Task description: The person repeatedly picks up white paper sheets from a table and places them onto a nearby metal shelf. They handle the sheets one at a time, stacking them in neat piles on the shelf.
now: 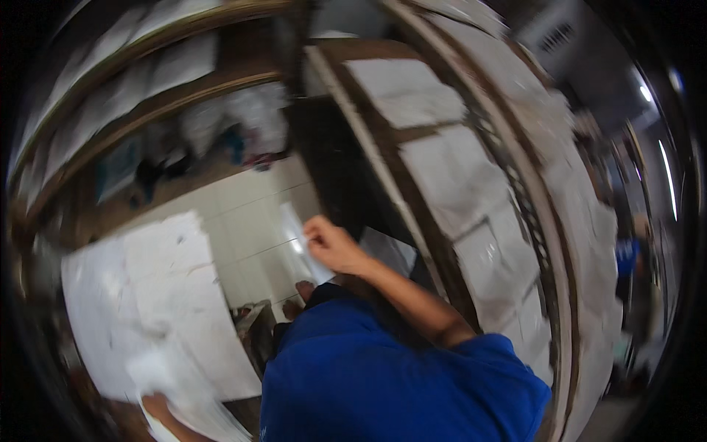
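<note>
My left hand (156,405), at the lower left, grips a blurred white sheet (173,368) that spreads on both sides of it. The fingers are partly smeared by motion. That sheet lies over the near part of a broad white stack or board (147,287) with worn edges and a few dark marks. My right hand (328,244) is raised in the middle of the view, above the floor, its fingers curled closed. A pale glossy strip (296,239) shows beside these fingers; I cannot tell whether they hold it.
Wooden shelves with white sheets (184,62) run along the upper left, with mixed items and plastic (254,121) below. To the right, a long rack (434,243) bears several white stacks (460,180). A dark panel (328,147) stands beside the light tiled floor (247,214).
</note>
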A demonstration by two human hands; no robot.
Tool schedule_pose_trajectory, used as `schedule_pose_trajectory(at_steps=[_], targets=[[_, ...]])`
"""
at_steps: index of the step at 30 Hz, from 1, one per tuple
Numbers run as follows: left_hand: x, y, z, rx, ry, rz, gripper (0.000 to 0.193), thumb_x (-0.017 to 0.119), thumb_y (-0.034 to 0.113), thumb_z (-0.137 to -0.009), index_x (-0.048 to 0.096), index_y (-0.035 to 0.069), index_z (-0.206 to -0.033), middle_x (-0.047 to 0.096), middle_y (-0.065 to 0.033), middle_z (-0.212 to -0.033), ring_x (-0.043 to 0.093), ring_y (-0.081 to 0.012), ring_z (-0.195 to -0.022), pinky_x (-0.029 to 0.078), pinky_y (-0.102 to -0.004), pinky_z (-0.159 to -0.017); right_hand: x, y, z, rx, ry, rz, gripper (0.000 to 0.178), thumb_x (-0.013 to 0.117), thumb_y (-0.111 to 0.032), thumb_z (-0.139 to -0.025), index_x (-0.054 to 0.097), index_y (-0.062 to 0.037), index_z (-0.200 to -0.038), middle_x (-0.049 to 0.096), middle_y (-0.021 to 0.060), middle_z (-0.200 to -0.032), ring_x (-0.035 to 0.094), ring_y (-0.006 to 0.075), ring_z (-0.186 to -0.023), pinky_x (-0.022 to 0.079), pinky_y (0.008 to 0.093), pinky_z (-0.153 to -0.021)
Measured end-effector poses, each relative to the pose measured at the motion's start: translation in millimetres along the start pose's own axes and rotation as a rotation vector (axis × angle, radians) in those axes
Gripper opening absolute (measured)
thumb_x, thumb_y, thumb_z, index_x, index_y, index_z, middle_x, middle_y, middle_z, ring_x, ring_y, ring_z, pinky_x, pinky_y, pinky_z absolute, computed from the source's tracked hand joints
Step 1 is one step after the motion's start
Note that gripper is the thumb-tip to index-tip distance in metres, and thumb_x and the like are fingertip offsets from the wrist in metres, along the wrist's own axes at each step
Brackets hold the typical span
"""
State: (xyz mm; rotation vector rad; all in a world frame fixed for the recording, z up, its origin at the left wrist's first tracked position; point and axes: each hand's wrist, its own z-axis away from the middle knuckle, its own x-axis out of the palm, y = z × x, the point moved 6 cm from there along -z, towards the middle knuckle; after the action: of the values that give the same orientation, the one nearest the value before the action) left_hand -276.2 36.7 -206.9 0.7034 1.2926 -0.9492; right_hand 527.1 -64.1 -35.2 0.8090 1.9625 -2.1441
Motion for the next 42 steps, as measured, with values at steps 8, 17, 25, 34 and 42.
schedule_pose_trajectory(at_steps=[8,17,25,34,42], targets=[[-45.9,18.7,-33.4,0.045,-0.15,-0.304,0.042,0.055,0.035,-0.078,0.067,-0.004,-0.087,0.067,-0.0236,-0.089,0.065,-0.0353,-0.087,0.05,-0.0469,-0.074,-54.6,-8.4,29.1,0.081,-0.038,0.015,0.019,0.054,-0.011,-0.084,0.057,-0.0024,-0.101,0.066,0.0167,-0.084,0.066,0.0305,-0.078,0.05,0.04,-0.07],[-86.2,43.8,0.0,0.172,0.011,-0.461,0.044,0.052,0.041,-0.085,0.068,0.0,-0.089,0.068,-0.0174,-0.087,0.066,-0.0332,-0.083,0.053,-0.0436,-0.069,-262.1,28.7,44.9,0.157,0.409,0.065,0.021,0.064,-0.013,-0.085,0.058,-0.0049,-0.103,0.061,0.0024,-0.094,0.058,0.0129,-0.088,0.048,0.0293,-0.076],[-172.4,130.8,34.9,0.22,0.249,-0.034,0.042,0.048,0.027,-0.093,0.052,0.0,-0.125,0.064,-0.0245,-0.106,0.062,-0.0399,-0.096,0.049,-0.0455,-0.081,-458.2,148.2,139.9,0.466,0.884,0.048,0.024,0.062,-0.014,-0.089,0.056,-0.0065,-0.111,0.06,-0.0014,-0.087,0.054,0.0067,-0.075,0.044,0.0215,-0.066],[-258.3,275.9,159.6,0.517,0.451,0.268,0.029,0.041,0.023,-0.1,0.055,0.001,-0.113,0.063,-0.0249,-0.097,0.061,-0.0423,-0.086,0.047,-0.0426,-0.07,-503.2,233.6,190.7,0.71,1.052,0.177,0.026,0.06,-0.014,-0.09,0.055,-0.0066,-0.114,0.059,-0.0017,-0.088,0.053,0.0064,-0.075,0.044,0.0215,-0.066],[-268.1,378.1,225.8,0.724,0.24,0.631,0.027,0.045,0.014,-0.098,0.054,-0.008,-0.111,0.061,-0.0235,-0.088,0.057,-0.0281,-0.076,0.046,-0.0334,-0.072,-509.6,248.5,202.8,0.755,1.091,0.28,0.028,0.059,-0.013,-0.091,0.054,-0.0067,-0.118,0.058,-0.002,-0.09,0.052,0.0061,-0.074,0.045,0.0215,-0.066]])
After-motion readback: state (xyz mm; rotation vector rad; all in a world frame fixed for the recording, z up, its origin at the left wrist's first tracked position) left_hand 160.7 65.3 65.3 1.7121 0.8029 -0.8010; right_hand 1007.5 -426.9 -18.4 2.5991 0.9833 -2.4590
